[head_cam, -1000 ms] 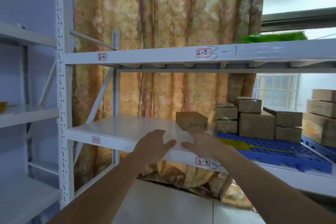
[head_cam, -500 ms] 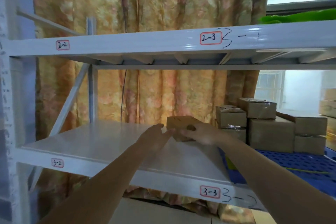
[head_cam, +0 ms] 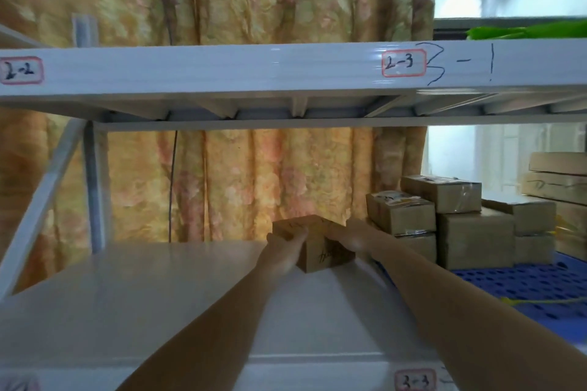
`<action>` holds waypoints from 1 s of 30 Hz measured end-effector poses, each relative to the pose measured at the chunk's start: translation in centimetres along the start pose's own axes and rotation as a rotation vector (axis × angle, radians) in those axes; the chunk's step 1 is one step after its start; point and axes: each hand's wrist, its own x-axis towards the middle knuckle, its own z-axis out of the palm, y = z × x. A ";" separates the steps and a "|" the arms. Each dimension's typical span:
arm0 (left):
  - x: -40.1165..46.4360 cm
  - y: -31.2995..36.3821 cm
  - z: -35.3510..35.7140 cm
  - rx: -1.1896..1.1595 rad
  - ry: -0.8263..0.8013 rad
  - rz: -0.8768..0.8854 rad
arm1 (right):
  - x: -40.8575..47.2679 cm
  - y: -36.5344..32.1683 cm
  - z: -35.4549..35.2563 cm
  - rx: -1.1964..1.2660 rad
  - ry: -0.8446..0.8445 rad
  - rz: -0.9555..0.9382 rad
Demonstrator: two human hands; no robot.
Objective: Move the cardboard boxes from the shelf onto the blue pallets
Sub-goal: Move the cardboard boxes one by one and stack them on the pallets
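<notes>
Head view: hands around cardboard box

My left hand covers the cardboard box's left face; writing on its front is too blurred to read. Right edge cuts off the stacked boxes and blue pallet; bottom edge clips the 3-3 label.

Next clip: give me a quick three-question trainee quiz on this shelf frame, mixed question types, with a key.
1. True or false: both hands are on the small cardboard box.
2. What does that box rest on: A) white shelf board, B) blue pallet, C) floor?
3. Which label is on the upper beam above the box's right?

Key: 1 true, left hand and right hand grip its sides; 2 A; 3 the 2-3 label.
</notes>
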 end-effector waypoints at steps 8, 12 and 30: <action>1.8 -1.9 0.6 0.004 0.039 0.099 | -2.2 -2.6 2.2 0.106 0.149 0.087; 0.2 -1.4 -0.4 -0.085 0.072 0.148 | -2.3 -2.4 3.5 0.281 0.243 0.088; -3.5 0.6 -2.1 -0.641 0.185 0.289 | -5.3 -3.0 4.1 1.001 0.091 -0.080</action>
